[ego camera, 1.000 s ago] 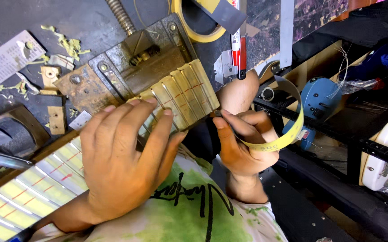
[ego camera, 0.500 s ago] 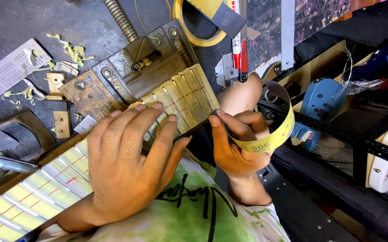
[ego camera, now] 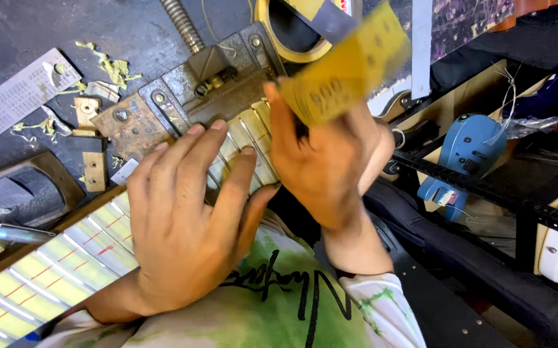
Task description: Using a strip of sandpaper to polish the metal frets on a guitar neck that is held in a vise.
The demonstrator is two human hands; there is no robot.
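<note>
Neck: the guitar neck (ego camera: 66,264), its fretboard covered in yellow-green masking tape with red marks, runs from the lower left up to the vise, lying on the dark tabletop (ego camera: 47,38); it sits where it did a second ago.
Tape strip: a yellowish strip of tape (ego camera: 346,64), blurred, is now lifted high above the upper end of the neck; half a second ago it hung as a loop lower down at the right, beside the neck's end.
Right hand: the right hand (ego camera: 324,161) pinches the strip between thumb and fingers; it has swung up and turned its back to the camera since the earlier frame, and now partly covers the end of the fretboard.
Left hand: the left hand (ego camera: 182,225) lies flat on the neck, fingers (ego camera: 192,151) spread and pressing the taped frets, much as before.
Vise: a rusty metal vise (ego camera: 182,96) with a threaded screw (ego camera: 179,22) sits at the neck's upper end.
Tape roll: a yellow tape roll (ego camera: 272,38) lies just beyond the vise, partly behind the lifted strip.
Scraps: torn tape scraps (ego camera: 111,64) and a printed ruler card (ego camera: 14,96) lie on the tabletop at upper left.
Blue tool: a blue power tool (ego camera: 466,151) rests well apart at the right.
</note>
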